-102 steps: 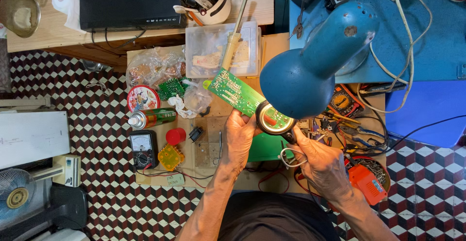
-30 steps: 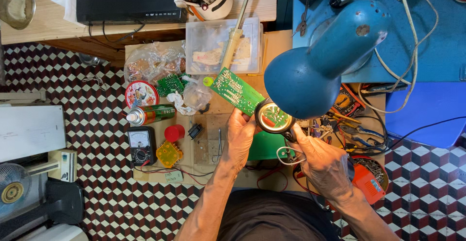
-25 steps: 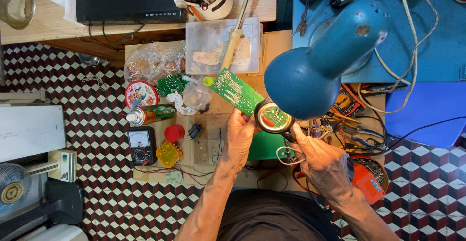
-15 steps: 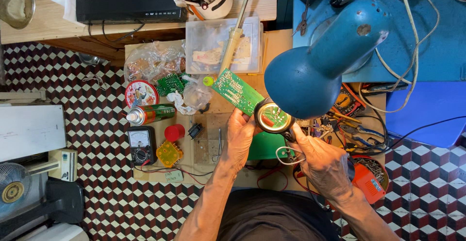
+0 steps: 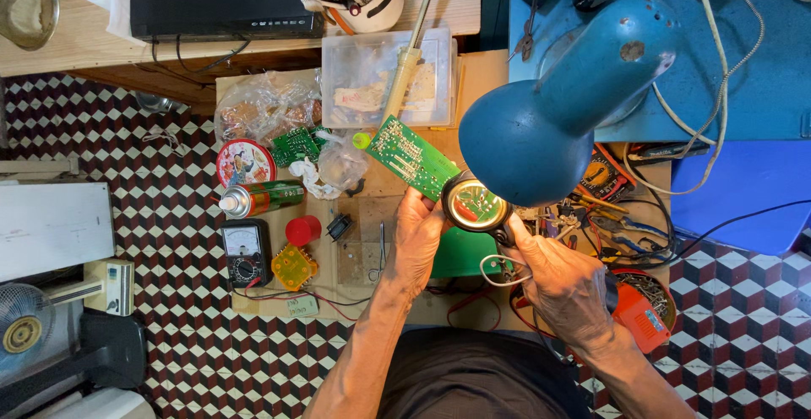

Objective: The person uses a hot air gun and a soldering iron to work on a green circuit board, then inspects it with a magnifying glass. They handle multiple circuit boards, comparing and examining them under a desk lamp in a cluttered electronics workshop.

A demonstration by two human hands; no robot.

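My left hand grips the near end of a long green circuit board, which tilts up and away to the left. My right hand is closed on the black handle of a round magnifier held over the board's near end; a loop of thin solder wire curls by its fingers. A big blue desk lamp shade hangs just above and right of the magnifier and hides part of the bench.
On the wooden bench lie a spray can, a round red tin, an analogue multimeter, a small green board, plastic bags and a clear tray with a soldering iron. Tangled wires and tools sit right; a fan stands far left.
Nothing has visibly moved apart from slight camera shift; both hands keep the same hold on the board and the magnifier.
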